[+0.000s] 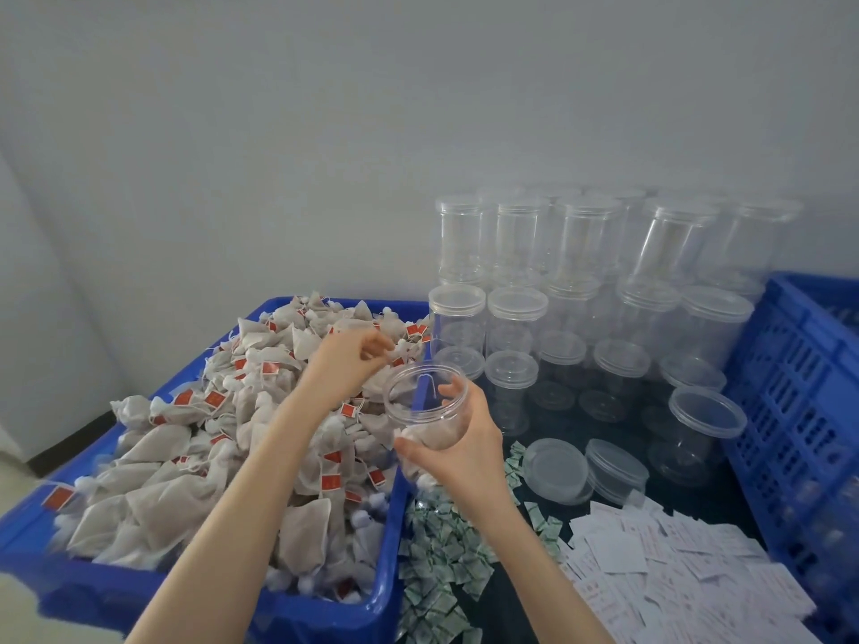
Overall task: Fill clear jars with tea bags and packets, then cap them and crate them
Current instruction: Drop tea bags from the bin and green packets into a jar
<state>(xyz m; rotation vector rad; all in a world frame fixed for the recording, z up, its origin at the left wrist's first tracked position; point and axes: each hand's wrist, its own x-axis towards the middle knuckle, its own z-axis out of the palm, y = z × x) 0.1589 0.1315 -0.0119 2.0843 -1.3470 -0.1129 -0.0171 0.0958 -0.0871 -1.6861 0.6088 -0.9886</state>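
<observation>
My two bare forearms are reaching in from the near edge, over the blue tub (386, 592) that is heaped with tea bags (186, 457), each a pale mesh pouch with a string and a small red tag. Just right of the tub, a drift of small green-and-white packets (439, 555) is lying on the dark tabletop (725, 499), and further right of the tub white paper slips (674, 560) are spreading out in a loose pile.

My right hand (458, 439) is cupping an open clear jar (425, 404) above the tub's right rim, fingers wrapped around its far wall and thumb pressing its near side; the jar is tilting its mouth toward the tub, and one tea bag is already sitting at its bottom with a string hanging inside. My left hand (346, 360) is hovering over the tub's far corner, just left of the jar, fingertips curled and pinching a tea bag at its top.

Right of the tub, two loose clear lids (555, 467) are lying by the packets. Beyond them, capped empty jars (516, 337) are standing in rows and stacked two high back to the grey wall (325, 132). A slatted blue crate (799, 402) is standing far to the right of the tub, beside the jars.
</observation>
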